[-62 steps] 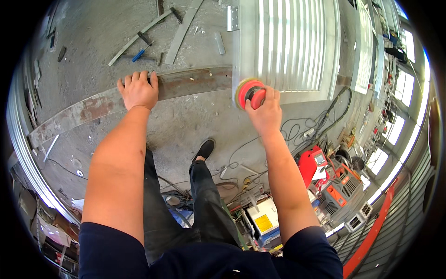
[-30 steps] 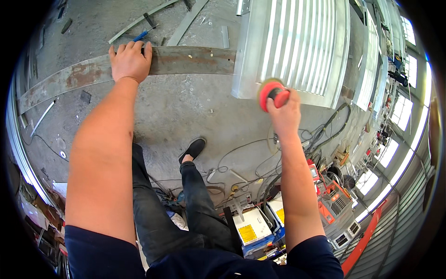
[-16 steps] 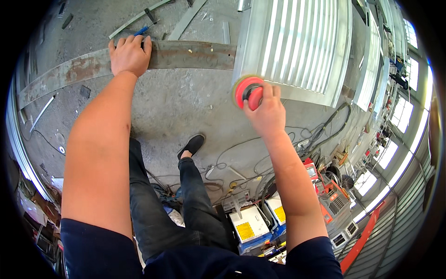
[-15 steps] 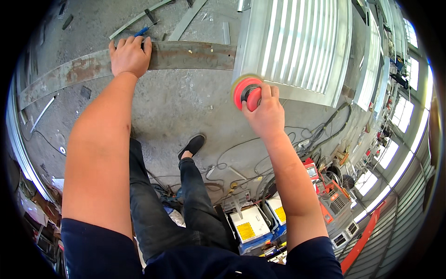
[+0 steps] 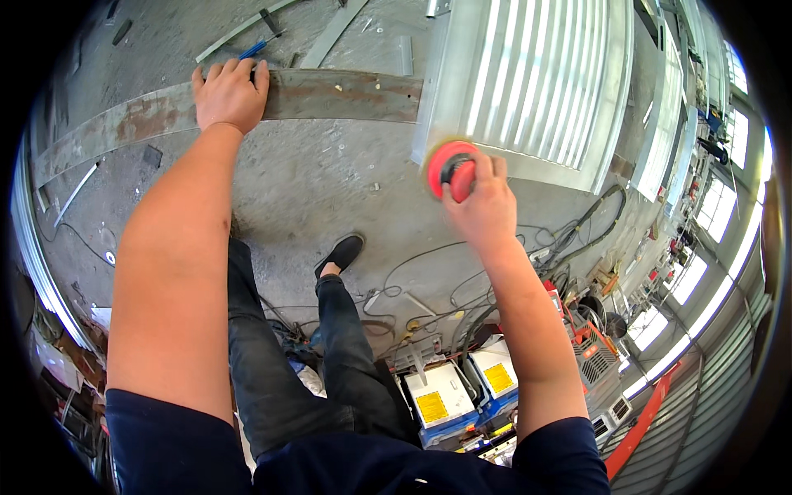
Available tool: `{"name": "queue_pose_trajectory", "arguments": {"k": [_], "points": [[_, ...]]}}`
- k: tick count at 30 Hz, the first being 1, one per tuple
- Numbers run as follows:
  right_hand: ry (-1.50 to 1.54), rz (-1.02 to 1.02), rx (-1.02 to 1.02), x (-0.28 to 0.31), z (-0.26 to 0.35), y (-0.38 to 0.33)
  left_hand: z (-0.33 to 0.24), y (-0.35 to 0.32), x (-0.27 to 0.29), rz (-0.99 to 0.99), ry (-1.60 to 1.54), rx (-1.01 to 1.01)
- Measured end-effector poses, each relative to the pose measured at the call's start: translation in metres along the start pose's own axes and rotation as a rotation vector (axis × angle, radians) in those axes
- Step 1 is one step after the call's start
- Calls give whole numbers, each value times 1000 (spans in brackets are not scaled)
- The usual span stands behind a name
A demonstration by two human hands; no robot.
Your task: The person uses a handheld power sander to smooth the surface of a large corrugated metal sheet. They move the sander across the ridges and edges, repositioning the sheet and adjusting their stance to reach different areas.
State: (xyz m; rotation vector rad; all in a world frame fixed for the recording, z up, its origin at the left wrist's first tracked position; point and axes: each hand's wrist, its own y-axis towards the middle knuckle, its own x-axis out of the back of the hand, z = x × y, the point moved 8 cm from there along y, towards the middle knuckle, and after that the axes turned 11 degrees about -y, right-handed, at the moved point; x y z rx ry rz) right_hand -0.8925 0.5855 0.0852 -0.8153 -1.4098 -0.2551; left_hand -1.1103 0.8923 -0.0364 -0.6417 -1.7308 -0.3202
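My right hand is closed around the grip of a red round sanding pad with a yellowish rim and a dark centre. The pad is tilted and blurred, by the near left corner of a ribbed, shiny metal panel; I cannot tell whether they touch. My left hand lies on a long, rusty flat steel bar, fingers stretched toward its far edge, thumb apart. Just beyond those fingers is a blue-handled tool; its near end is hidden.
Metal strips lie beyond the bar. Cables loop over the concrete floor at the right, near my shoe. White-topped boxes with yellow labels stand close by my legs. Another long metal panel is farther right.
My right hand has moved slightly right and nearer to me with the sanding pad. My left hand stays on the steel bar.
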Motion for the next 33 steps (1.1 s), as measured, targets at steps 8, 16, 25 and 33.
{"name": "queue_pose_trajectory", "arguments": {"k": [8,16,25,33], "points": [[27,-99,-34,10,10,34,4,0,-3,-53,19,-25],[-56,-199,-57,24,13,64,1,0,-2,-56,24,-37],[-42,-247,-153,31,-6,78,1,-2,0,-77,32,-54],[-1,-91,-73,20,5,70,-1,1,2,-47,14,-34]]}}
